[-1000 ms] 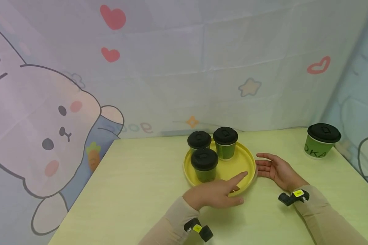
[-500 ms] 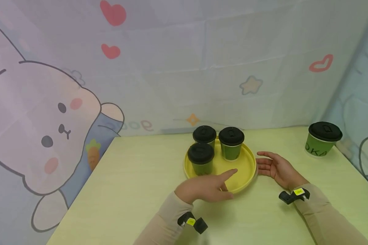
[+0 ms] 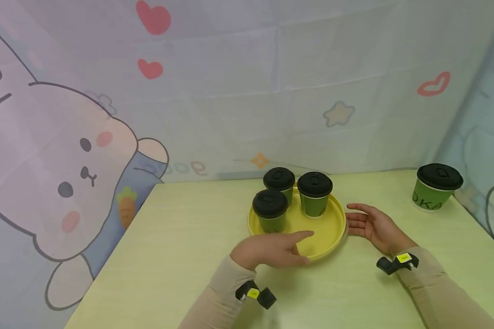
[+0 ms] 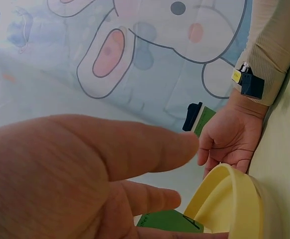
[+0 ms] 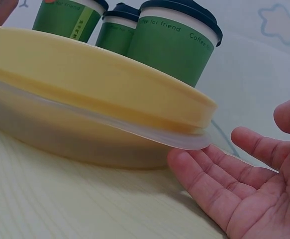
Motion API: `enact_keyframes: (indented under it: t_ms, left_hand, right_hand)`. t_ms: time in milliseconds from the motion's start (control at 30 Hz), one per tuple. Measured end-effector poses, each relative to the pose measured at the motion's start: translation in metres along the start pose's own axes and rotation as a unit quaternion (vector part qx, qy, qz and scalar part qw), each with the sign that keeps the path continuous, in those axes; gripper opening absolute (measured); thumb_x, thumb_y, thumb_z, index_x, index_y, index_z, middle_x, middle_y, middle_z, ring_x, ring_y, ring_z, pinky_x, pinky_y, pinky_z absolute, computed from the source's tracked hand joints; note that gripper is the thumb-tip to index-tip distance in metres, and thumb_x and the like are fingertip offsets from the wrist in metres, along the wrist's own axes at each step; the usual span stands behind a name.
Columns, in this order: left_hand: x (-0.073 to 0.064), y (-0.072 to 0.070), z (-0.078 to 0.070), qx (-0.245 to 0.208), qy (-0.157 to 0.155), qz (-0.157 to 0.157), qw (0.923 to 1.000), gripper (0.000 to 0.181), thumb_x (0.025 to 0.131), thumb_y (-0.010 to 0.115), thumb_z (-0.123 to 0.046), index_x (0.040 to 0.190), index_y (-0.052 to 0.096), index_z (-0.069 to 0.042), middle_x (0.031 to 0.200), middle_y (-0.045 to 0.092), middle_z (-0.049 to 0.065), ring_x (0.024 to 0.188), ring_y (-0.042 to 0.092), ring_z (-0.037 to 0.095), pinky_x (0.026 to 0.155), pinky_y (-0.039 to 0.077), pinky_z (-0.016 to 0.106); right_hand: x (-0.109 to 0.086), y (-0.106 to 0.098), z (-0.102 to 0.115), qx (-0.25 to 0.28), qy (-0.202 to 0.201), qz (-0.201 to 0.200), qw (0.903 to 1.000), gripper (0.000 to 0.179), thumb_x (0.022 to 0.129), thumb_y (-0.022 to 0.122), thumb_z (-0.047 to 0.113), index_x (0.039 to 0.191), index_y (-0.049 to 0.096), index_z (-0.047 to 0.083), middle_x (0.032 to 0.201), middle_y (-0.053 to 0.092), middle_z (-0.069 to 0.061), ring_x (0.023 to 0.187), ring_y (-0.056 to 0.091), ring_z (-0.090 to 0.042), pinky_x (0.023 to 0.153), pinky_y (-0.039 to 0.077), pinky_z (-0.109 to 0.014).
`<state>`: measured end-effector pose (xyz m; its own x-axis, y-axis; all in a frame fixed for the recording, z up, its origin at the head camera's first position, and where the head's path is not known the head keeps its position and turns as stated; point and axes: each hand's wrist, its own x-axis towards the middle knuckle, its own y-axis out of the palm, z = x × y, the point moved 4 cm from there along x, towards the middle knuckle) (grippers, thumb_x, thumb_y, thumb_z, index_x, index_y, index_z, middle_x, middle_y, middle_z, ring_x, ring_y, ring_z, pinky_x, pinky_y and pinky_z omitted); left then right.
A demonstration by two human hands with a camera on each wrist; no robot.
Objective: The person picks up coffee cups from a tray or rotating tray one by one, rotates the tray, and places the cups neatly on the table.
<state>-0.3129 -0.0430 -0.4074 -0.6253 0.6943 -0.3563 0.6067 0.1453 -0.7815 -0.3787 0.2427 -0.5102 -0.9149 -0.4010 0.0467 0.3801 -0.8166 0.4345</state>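
Note:
A round yellow turntable-like tray [image 3: 323, 249] bears three green paper cups with black lids: a front cup [image 3: 270, 215], a back cup [image 3: 285, 183] and a right cup [image 3: 314, 202]. My left hand [image 3: 269, 250] reaches over its front edge, fingers extended, just in front of the front cup. In the left wrist view, a low finger meets the tray's rim [image 4: 223, 174]; whether it presses is unclear. My right hand [image 3: 378, 230] lies at the tray's right side with fingers relaxed. Seen from the right wrist, its fingertips touch the translucent base [image 5: 197, 142] under the tray.
Another green cup with a black lid [image 3: 435, 188] stands at the table's back right corner. A printed cloth [image 3: 230, 91] hangs behind the pale table [image 3: 189, 228]. Both wrists carry small black cameras.
The tray has turned clockwise as seen from above: the back and right cups shifted right, the front cup slightly back and left. My left hand moved left; the right stayed nearly still.

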Motion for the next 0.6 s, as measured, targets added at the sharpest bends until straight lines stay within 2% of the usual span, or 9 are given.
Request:
enact_keyframes:
  t_ms: [167, 367, 500, 600]
  left_hand:
    - [-0.002, -0.002, -0.001, 0.004, -0.004, 0.008, 1.0, 0.069, 0.1, 0.061, -0.047, 0.159, 0.031, -0.028, 0.109, 0.071, -0.004, 0.097, 0.064, 0.004, 0.084, 0.05, 0.024]
    - [0.0, -0.001, 0.001, -0.004, 0.0, 0.004, 1.0, 0.073, 0.099, 0.061, -0.046, 0.161, 0.025, -0.03, 0.111, 0.071, -0.004, 0.1, 0.064, 0.006, 0.085, 0.051, 0.025]
    - [0.006, 0.002, -0.001, -0.02, 0.041, -0.034, 0.9984, 0.078, 0.101, 0.058, -0.045, 0.163, 0.013, -0.03, 0.129, 0.066, 0.001, 0.115, 0.062, 0.011, 0.094, 0.049, 0.025]
    - [0.014, 0.006, -0.006, -0.039, 0.084, -0.065, 0.9936, 0.085, 0.103, 0.056, -0.043, 0.164, -0.003, -0.029, 0.142, 0.059, 0.003, 0.126, 0.058, 0.014, 0.101, 0.047, 0.026]
  right_hand:
    - [-0.001, -0.001, 0.001, -0.003, 0.0, -0.003, 1.0, 0.039, 0.113, 0.03, 0.026, 0.14, 0.047, 0.002, 0.117, 0.07, -0.01, 0.106, 0.07, -0.022, 0.091, 0.057, -0.039]
    - [-0.002, -0.001, 0.0, -0.006, -0.002, -0.005, 1.0, 0.039, 0.113, 0.03, 0.026, 0.138, 0.051, 0.004, 0.117, 0.07, -0.009, 0.106, 0.07, -0.022, 0.091, 0.057, -0.039]
    - [-0.002, 0.0, -0.001, -0.005, -0.004, 0.001, 1.0, 0.038, 0.113, 0.03, 0.025, 0.137, 0.051, 0.005, 0.117, 0.07, -0.009, 0.106, 0.07, -0.022, 0.091, 0.057, -0.039]
    - [-0.001, 0.0, 0.0, -0.006, -0.008, 0.005, 0.9999, 0.039, 0.113, 0.029, 0.025, 0.138, 0.05, 0.004, 0.118, 0.069, -0.009, 0.106, 0.07, -0.022, 0.091, 0.057, -0.038]
